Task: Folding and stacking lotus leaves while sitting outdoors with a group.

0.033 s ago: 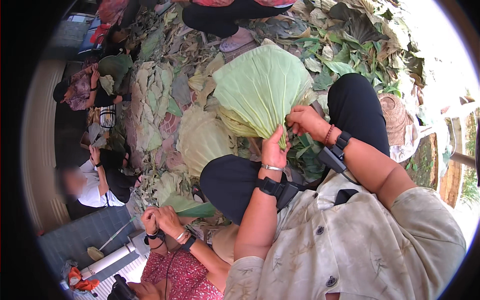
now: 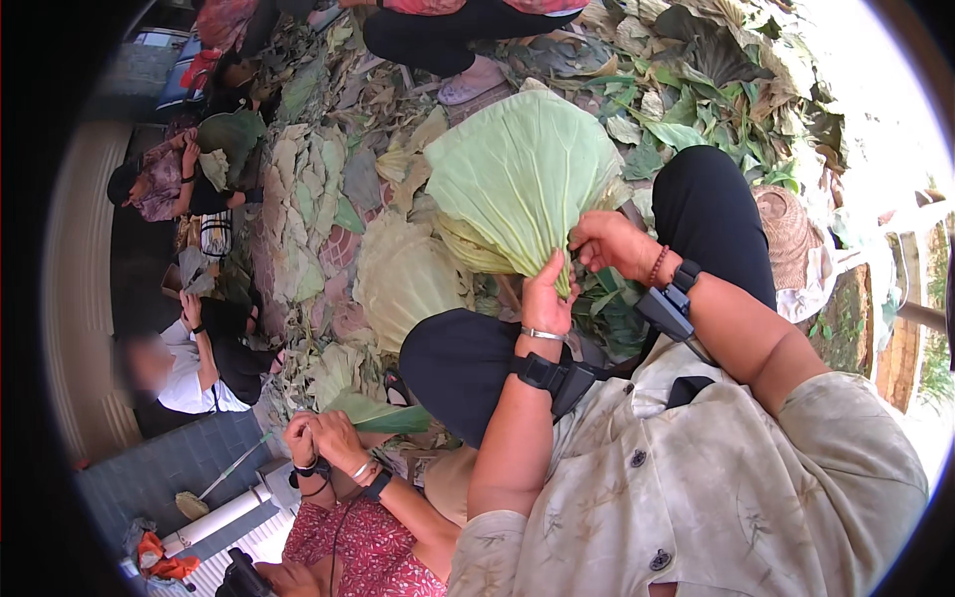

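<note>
A folded bundle of large lotus leaves point(image 2: 522, 164), pale green on top with yellowish layers showing under it, fans out in front of me above my knees. Its gathered, ribbed base is gripped in my left hand point(image 2: 547, 297), the thumb pressed along the stem end. At the right edge near that base, my right hand point(image 2: 612, 242) pinches the leaf with curled fingers. Its fingertips are partly hidden, and whether they hold anything besides the leaf edge cannot be made out.
Dried and green leaves point(image 2: 398, 279) cover the ground all round. Close on my left, a co-worker's hands point(image 2: 328, 438) hold a green leaf. Other people sit at the far left and ahead. A woven brown hat point(image 2: 783, 234) lies beyond my right knee point(image 2: 711, 224).
</note>
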Available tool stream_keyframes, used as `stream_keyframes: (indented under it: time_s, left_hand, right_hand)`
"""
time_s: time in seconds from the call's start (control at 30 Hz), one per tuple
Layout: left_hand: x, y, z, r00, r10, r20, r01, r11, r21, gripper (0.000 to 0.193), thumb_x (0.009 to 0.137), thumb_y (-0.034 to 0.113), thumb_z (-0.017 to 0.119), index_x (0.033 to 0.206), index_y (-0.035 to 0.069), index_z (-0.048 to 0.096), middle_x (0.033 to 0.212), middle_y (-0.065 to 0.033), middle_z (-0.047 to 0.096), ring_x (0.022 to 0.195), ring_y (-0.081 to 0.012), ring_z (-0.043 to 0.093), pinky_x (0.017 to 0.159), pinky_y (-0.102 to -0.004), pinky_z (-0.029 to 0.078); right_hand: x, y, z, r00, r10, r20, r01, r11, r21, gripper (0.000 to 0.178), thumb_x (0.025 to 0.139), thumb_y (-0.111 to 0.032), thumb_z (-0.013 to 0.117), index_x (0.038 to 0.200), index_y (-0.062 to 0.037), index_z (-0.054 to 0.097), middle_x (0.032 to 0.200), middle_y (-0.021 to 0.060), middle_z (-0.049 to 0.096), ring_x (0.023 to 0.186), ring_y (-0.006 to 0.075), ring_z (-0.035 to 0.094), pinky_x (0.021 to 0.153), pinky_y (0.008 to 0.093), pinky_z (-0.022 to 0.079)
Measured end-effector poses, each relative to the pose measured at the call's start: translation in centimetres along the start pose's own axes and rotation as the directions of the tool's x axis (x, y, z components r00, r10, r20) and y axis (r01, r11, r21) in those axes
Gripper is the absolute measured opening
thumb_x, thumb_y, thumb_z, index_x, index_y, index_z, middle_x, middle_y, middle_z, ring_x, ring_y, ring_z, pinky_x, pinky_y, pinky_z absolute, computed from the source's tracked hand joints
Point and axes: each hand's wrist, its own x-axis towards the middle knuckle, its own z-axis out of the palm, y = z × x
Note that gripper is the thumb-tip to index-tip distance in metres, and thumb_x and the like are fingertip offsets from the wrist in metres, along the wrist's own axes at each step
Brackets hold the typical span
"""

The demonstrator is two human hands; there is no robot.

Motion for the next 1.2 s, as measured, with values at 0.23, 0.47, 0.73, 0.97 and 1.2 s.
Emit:
stream_keyframes:
  time_s: [0.23,0.47,0.73,0.97,1.2]
  left_hand:
    - [-0.3,0.0,-0.1,0.999,-0.051,0.003,0.051,0.999,0.005,0.016,0.082,0.023,0.060,0.086,0.009,0.055,0.068,0.0003,0.052,0.059,-0.0106,0.047,0.053,-0.0244,0.039]
    - [-0.1,-0.2,-1.1,0.997,-0.068,-0.025,0.068,0.998,0.015,0.016,0.082,0.022,0.060,0.086,0.008,0.054,0.068,-0.0005,0.051,0.057,-0.0111,0.045,0.053,-0.0247,0.039]
    - [-0.6,-0.2,-1.0,0.997,-0.078,0.010,0.078,0.997,-0.003,0.016,0.082,0.022,0.060,0.084,0.008,0.054,0.067,-0.0009,0.050,0.057,-0.0118,0.044,0.053,-0.0254,0.039]
    - [-1.3,0.1,-1.0,0.997,-0.082,0.016,0.082,0.996,-0.024,0.016,0.082,0.022,0.060,0.079,0.008,0.052,0.065,-0.0009,0.048,0.057,-0.0122,0.043,0.055,-0.0259,0.038]
    - [-1.6,0.6,-1.2,0.996,-0.071,0.052,0.073,0.996,-0.053,0.018,0.083,0.024,0.058,0.079,0.008,0.051,0.066,-0.0005,0.047,0.059,-0.0121,0.043,0.057,-0.0265,0.038]
  right_hand:
    - [0.4,0.1,0.3,1.000,0.004,-0.005,-0.004,0.999,0.033,0.016,0.079,-0.013,0.058,0.065,-0.0081,0.051,0.057,-0.0003,0.051,0.048,0.0103,0.050,0.043,0.0231,0.038]
    - [1.1,1.4,0.0,0.846,-0.530,-0.046,0.362,0.636,-0.681,0.017,0.080,-0.018,0.056,0.068,-0.0058,0.055,0.058,0.0001,0.051,0.054,0.0115,0.053,0.047,0.0250,0.041]
    - [0.0,-0.6,-0.2,0.988,0.115,0.100,-0.139,0.945,0.297,0.013,0.081,-0.021,0.058,0.076,-0.0094,0.054,0.069,-0.0008,0.053,0.053,0.0094,0.051,0.046,0.0207,0.041]
    - [1.9,1.3,-0.5,0.893,-0.337,-0.298,0.203,0.893,-0.403,0.018,0.070,-0.014,0.061,0.081,-0.0011,0.057,0.069,0.0078,0.059,0.064,0.0170,0.056,0.056,0.0297,0.044]
    - [0.4,-1.6,-1.2,0.993,-0.018,-0.118,0.055,0.944,0.326,0.040,0.077,-0.027,0.065,0.102,-0.0037,0.044,0.078,0.0016,0.052,0.059,0.0096,0.051,0.049,0.0242,0.045]
